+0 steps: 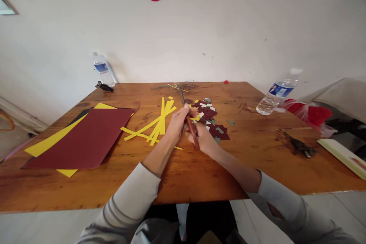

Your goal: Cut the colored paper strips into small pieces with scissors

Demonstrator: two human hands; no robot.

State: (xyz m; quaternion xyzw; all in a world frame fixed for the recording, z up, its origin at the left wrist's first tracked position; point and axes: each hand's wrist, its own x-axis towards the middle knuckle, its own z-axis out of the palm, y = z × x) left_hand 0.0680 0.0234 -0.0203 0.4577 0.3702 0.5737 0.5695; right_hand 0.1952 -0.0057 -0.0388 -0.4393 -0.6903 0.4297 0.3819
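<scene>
- Brown wood makes up your worktop (228, 175), and the long tool (193, 134) is over the middle, pointing at the far edge.
- Your left hand (177, 122) is wrapped tight around the middle of the tool, and its dark, thin end sticks out past your thumb.
- Your right hand (202, 138) is closed on the red-brown handle, just beside your left one.
- Yellow strips (162, 118) lie in a messy, crossed pile left of your hands.
- Little paper bits (221, 131), dark red, white, yellow and grey-green, are heaped just to the right.
- Near the left edge, a dark red sheet (85, 137) lies on top of a yellow sheet (54, 141).
- A water bottle (100, 68) stands at the far left corner, with a black bundle (105, 87) just beside it.
- Another water bottle (277, 93) is by the right edge.
- Closer to you on that side is a dark thing (301, 146); you can't tell what it is.
</scene>
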